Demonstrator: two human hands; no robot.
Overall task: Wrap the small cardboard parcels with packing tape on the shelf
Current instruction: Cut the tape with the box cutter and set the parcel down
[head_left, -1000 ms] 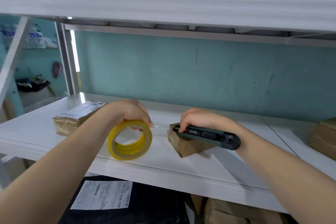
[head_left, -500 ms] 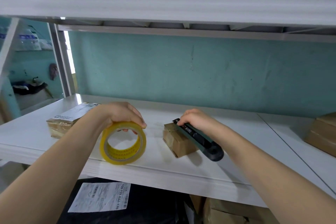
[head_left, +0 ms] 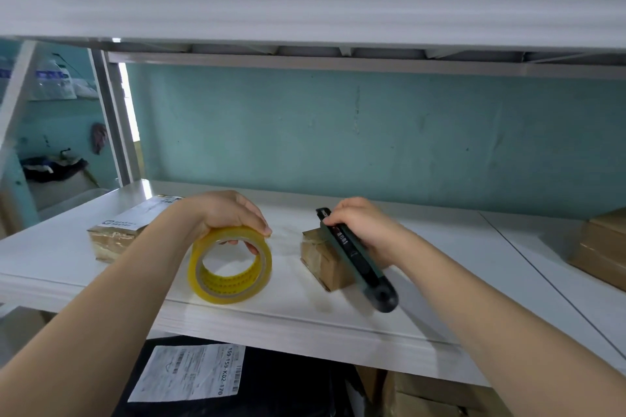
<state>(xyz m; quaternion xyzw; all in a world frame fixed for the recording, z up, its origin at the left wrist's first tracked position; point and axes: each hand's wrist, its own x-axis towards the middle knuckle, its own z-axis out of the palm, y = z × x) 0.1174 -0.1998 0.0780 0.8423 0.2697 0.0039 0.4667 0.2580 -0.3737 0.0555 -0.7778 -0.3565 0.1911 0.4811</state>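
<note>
A left hand [head_left: 227,213] grips the tape roll [head_left: 230,266] upright on the shelf [head_left: 440,267]; at three o'clock, the right hand [head_left: 362,230] holds a utility knife [head_left: 355,261] across the small parcel [head_left: 327,259]. Pressing the cut tape end flat would help.

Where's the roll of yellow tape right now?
The tape roll stands on edge near the white shelf's front, under the left hand, left of the small parcel.

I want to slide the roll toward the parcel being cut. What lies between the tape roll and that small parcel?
Nothing solid: in the head view, only bare white shelf separates the tape roll from the small parcel; no stretched tape strip is visible.
</note>
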